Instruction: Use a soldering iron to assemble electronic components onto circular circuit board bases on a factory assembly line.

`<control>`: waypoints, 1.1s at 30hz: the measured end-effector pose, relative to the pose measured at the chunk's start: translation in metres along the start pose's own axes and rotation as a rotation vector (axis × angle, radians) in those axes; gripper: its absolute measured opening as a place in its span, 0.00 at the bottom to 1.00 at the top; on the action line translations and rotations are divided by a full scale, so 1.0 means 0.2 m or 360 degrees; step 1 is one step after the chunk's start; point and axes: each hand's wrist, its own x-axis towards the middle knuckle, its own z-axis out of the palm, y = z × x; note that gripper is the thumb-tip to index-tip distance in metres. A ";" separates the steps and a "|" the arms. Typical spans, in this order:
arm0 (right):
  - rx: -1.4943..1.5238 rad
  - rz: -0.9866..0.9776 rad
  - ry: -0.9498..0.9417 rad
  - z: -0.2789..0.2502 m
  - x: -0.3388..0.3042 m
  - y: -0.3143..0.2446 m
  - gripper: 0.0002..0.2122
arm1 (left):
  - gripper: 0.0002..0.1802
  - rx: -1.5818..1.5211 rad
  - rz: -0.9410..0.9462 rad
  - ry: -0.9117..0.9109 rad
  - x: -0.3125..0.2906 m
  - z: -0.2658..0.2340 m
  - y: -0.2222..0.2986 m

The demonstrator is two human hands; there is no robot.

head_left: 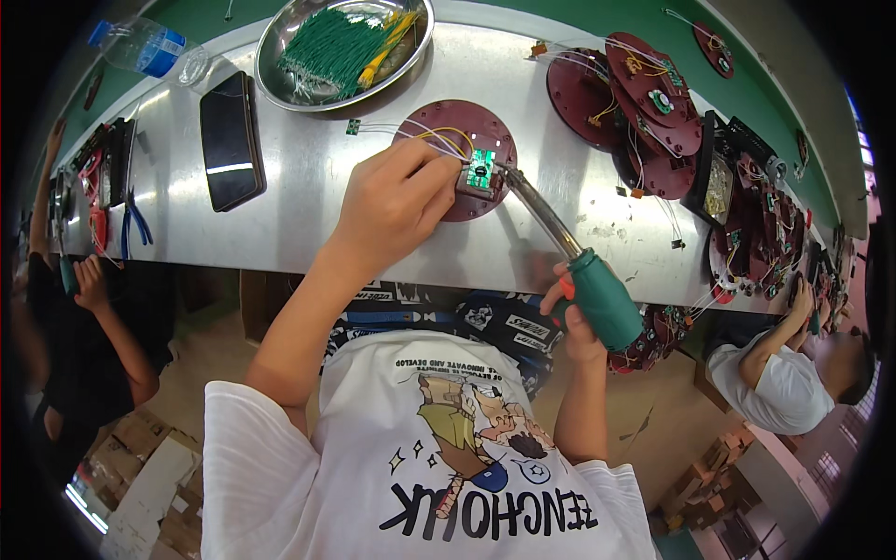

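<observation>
Your right hand is wrapped around the green handle of the soldering iron, fingers clamped on it; keep that grip low and steady so the tip stays on the small green circuit board. At about ten o'clock from the handle, your left hand pins the board and its wires with fingers pressed together against the dark red round plate on the counter. Hold fingertips clear of the tip. Farther off at twelve o'clock sits a metal bowl of green wires.

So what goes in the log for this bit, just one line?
left hand: pinching green board on maroon disc | right hand: holding soldering iron, tip at board
</observation>
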 end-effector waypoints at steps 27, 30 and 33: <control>0.0001 0.0009 -0.0224 -0.02 0.03 -0.04 0.19 | 0.14 0.0136 0.0218 0.0150 -0.03 0.00 0.01; -0.0021 0.0043 -0.0195 -0.02 0.03 -0.05 0.19 | 0.13 0.0117 0.0183 0.0117 -0.03 0.00 0.01; -0.0056 0.0052 -0.0199 -0.02 0.03 -0.05 0.19 | 0.13 0.0110 0.0165 0.0121 -0.03 0.00 0.00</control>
